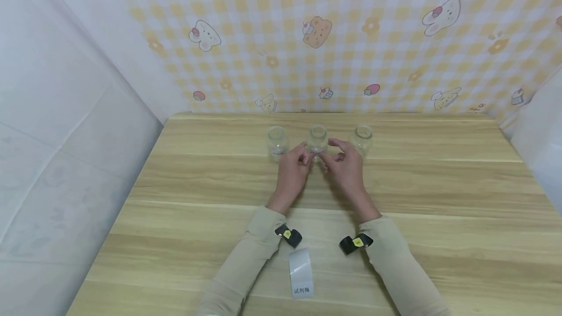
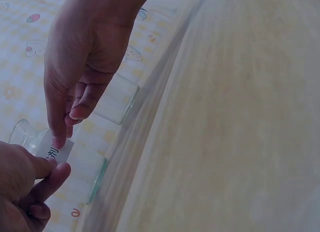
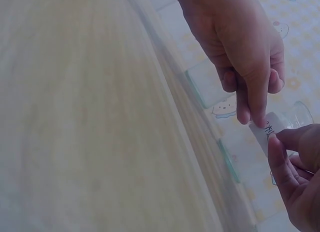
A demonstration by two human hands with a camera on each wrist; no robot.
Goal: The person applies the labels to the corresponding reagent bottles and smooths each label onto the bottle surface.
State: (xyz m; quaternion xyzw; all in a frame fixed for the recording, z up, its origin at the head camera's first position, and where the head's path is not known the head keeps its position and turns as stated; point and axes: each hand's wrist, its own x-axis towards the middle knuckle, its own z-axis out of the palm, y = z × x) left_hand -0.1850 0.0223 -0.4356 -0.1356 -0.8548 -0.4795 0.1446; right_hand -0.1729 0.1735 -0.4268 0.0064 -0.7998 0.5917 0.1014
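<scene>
Both hands meet at the middle glass jar [image 1: 318, 134], which stands between two similar jars. My left hand [image 1: 293, 167] comes from the left and pinches one side of a small white label [image 2: 62, 151] between thumb and forefinger. From the right, my right hand [image 1: 349, 167] pinches the label's other side, its thumb tip close to the left thumb. The label has dark printed characters and lies against the front of the middle jar. Fingers hide part of the label and the jar's lower body.
A left jar [image 1: 276, 135] with dark print on its front and a right jar [image 1: 363, 133] flank the middle one. On the wooden table [image 1: 175, 238], a pale printed strip [image 1: 301, 272] lies between the forearms. Behind the table's back edge hangs a yellow checked cloth [image 1: 272, 28].
</scene>
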